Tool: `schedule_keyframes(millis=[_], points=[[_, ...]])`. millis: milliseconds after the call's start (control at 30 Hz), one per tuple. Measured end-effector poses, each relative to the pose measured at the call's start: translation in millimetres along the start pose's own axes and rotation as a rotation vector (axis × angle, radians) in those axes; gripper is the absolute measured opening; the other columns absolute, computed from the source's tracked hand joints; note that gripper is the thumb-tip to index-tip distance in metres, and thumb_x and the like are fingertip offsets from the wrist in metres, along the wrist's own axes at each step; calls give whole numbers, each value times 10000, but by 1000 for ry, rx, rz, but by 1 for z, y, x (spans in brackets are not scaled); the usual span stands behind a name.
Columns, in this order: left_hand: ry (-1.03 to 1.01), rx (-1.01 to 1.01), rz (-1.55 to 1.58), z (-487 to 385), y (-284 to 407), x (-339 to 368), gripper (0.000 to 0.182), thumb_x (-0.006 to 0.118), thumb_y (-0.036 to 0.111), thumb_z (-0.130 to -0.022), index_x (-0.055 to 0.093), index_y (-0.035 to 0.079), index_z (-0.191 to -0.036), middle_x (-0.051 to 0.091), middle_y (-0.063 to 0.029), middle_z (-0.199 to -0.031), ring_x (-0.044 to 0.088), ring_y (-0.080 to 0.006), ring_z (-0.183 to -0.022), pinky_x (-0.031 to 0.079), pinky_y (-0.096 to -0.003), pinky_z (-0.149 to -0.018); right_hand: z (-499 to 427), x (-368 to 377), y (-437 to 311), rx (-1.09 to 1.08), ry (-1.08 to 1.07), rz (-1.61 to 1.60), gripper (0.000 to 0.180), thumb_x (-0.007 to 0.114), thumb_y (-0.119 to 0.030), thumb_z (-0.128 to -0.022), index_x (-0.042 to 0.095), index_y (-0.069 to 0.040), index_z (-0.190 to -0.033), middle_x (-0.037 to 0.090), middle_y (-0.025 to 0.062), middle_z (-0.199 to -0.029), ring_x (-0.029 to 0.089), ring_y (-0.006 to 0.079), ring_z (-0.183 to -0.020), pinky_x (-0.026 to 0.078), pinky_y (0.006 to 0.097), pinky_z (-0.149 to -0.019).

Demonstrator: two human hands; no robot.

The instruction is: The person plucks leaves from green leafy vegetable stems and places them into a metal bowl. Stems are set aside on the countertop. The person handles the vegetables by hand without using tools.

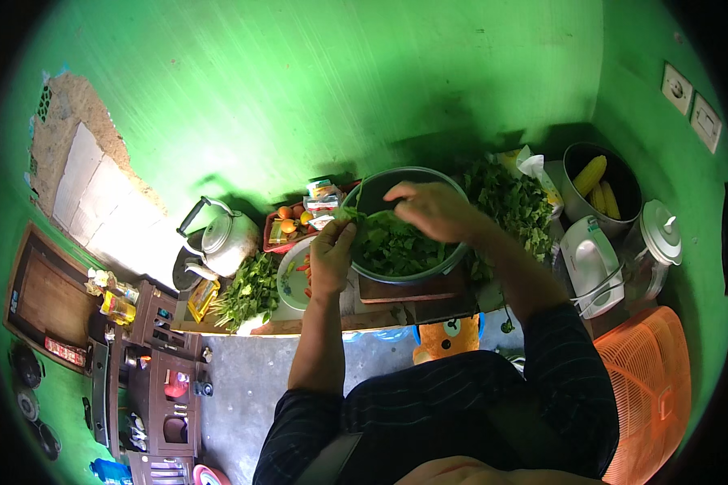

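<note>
A large round metal pot (400, 280) with torn green leaves (400, 248) in it stands before me, partly over a wooden cutting board (409, 291). At its left rim, my left hand (333, 248) pinches a leafy green stem (355, 212) between thumb and fingers. My right hand (431, 209) is above the pot's right half, fingers bent; whether it holds anything cannot be told. A white plate (286, 282) with cut red pieces lies behind my left hand, partly hidden. Right of the pot is a heap of leafy greens (509, 206).
Left are a bunch of greens (249, 294), a kettle (224, 242), a yellow packet (204, 298) and a red basket (279, 247). Right are a pot (573, 206) with corn cobs (590, 176), a white hand mixer (588, 264), a lidded jug (658, 242) and an orange plastic basket (649, 388).
</note>
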State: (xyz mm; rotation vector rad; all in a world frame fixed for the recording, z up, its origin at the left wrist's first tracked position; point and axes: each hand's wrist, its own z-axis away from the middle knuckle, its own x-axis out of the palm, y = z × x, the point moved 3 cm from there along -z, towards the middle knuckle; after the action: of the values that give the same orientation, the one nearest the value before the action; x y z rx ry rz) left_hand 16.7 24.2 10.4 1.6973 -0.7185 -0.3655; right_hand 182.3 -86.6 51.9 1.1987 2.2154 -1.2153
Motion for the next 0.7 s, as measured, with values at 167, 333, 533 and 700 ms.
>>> schedule_keyframes(millis=[167, 333, 533, 700], points=[[-113, -128, 86, 0, -1, 7, 145, 519, 68, -883, 553, 21, -1016, 582, 15, -820, 445, -14, -585, 341, -169, -485, -4, 17, 8, -93, -2, 161, 125, 540, -123, -815, 546, -33, -901, 590, 131, -801, 571, 338, -740, 453, 394, -648], [-155, -3, -62, 2, -5, 16, 92, 525, 39, -874, 503, 44, -963, 566, 11, -776, 418, -12, -550, 319, -169, -462, -9, 0, 23, 2, 313, 241, 82, 538, -108, -814, 533, -37, -853, 569, 133, -767, 561, 339, -722, 449, 394, -622], [-39, 17, -107, -7, -9, 12, 103, 540, 43, -871, 485, 61, -956, 568, 0, -769, 419, -19, -540, 323, -163, -453, 4, -14, -12, -39, 273, 127, 228, 618, -222, -813, 526, -19, -863, 526, 133, -810, 565, 324, -745, 447, 390, -623], [-27, -44, 252, -4, -5, 32, 101, 553, 58, -870, 484, 82, -939, 550, 14, -746, 406, -12, -518, 299, -149, -436, 3, 26, -4, 34, 173, -184, 291, 625, -273, -823, 528, 0, -853, 553, 149, -794, 567, 316, -723, 444, 372, -612]])
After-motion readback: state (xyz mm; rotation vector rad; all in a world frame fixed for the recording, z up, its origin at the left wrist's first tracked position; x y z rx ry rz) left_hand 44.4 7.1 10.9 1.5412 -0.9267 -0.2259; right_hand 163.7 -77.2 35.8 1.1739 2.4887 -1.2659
